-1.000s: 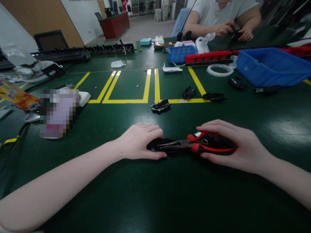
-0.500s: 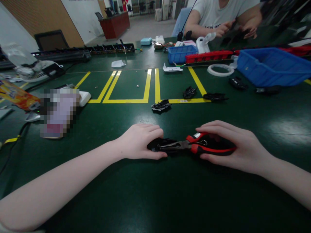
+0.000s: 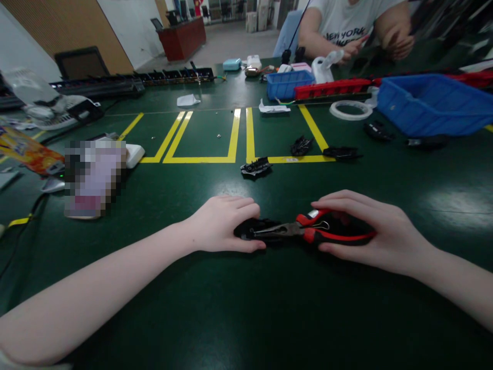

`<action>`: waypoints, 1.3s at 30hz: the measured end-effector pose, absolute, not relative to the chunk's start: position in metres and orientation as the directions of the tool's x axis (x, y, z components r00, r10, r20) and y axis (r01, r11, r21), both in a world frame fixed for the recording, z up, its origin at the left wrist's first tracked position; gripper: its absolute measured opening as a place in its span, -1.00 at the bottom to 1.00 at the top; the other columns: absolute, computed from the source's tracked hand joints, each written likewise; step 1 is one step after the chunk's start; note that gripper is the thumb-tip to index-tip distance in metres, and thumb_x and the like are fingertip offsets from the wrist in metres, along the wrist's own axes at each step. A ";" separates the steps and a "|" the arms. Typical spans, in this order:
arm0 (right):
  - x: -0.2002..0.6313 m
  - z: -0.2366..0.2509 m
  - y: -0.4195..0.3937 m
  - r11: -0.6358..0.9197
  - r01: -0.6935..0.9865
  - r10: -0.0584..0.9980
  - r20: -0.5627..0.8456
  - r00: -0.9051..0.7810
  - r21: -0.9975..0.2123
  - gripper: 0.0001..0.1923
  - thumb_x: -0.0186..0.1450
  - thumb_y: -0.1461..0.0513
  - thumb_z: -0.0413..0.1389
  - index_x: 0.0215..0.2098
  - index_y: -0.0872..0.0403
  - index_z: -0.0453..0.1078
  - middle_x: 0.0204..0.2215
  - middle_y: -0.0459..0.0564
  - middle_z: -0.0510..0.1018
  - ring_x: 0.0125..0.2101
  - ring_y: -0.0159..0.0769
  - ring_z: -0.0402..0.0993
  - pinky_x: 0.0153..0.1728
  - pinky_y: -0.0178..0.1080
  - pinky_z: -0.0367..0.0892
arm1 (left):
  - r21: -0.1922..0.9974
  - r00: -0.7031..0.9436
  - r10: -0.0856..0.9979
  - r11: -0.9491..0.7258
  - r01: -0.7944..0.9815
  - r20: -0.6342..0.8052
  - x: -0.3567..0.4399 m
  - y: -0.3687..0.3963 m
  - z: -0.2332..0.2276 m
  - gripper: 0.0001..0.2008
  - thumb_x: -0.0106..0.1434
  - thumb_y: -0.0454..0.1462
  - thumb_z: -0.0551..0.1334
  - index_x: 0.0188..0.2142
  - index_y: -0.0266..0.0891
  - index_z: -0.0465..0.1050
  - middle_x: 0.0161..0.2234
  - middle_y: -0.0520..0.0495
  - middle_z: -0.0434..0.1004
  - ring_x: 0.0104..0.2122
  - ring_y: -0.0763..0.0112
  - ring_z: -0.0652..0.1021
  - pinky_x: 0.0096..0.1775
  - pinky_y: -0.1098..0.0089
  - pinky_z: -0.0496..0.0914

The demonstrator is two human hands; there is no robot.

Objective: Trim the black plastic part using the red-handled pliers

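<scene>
Green table: left hand presses black part; right hand grips red pliers; blue bins' contents unseen.

I have one view only — a camera worn on the head, looking forward and down across the green worktop. It sits close over the left hand and right hand, which fill the lower middle of the frame with both forearms running in from the bottom corners. Farther off it takes in the yellow floor-style lines and a seated person at the far edge — top of frame.
</scene>
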State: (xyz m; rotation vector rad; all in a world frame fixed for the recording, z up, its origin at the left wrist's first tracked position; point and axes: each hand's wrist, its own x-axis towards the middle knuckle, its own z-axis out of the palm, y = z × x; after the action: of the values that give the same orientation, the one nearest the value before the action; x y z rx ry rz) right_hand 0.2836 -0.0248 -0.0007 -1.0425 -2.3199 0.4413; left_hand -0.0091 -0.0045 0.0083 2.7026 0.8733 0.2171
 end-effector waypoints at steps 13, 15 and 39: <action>0.284 -0.005 -0.022 0.636 0.569 0.769 0.357 -0.531 -0.522 -0.52 0.10 0.02 0.24 -0.01 -0.11 0.36 -0.14 -0.01 0.53 -0.17 -0.08 0.50 -0.28 -0.06 0.51 | 0.322 0.803 0.594 -0.771 0.550 0.050 -0.010 -0.004 0.008 -0.59 0.22 0.09 0.13 -0.29 -0.24 0.34 -0.39 0.05 0.38 -0.44 0.45 0.37 -0.44 0.42 0.19; 0.284 -0.005 -0.022 0.637 0.570 0.767 0.354 -0.536 -0.518 -0.53 0.12 0.03 0.23 -0.01 -0.14 0.35 -0.13 -0.01 0.53 -0.16 -0.06 0.50 -0.28 -0.03 0.51 | 0.316 0.812 0.582 -0.780 0.541 0.046 -0.010 -0.004 0.008 -0.58 0.25 0.09 0.10 -0.28 -0.24 0.35 -0.38 0.04 0.38 -0.43 0.45 0.38 -0.43 0.42 0.21; 0.282 0.001 -0.025 0.654 0.582 0.756 0.377 -0.535 -0.483 -0.53 0.12 0.09 0.25 -0.01 -0.05 0.35 -0.12 0.04 0.49 -0.16 -0.10 0.47 -0.26 -0.06 0.49 | 0.381 0.782 0.621 -0.736 0.560 0.051 -0.010 -0.004 0.008 -0.60 0.20 0.08 0.17 -0.31 -0.23 0.32 -0.41 0.05 0.38 -0.45 0.45 0.38 -0.45 0.45 0.17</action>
State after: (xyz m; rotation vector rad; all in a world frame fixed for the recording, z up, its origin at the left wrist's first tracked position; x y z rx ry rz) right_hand 0.2818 -0.0250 0.0010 -1.0359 -2.3062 0.4045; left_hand -0.0098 -0.0035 0.0083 2.6281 0.9012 0.2475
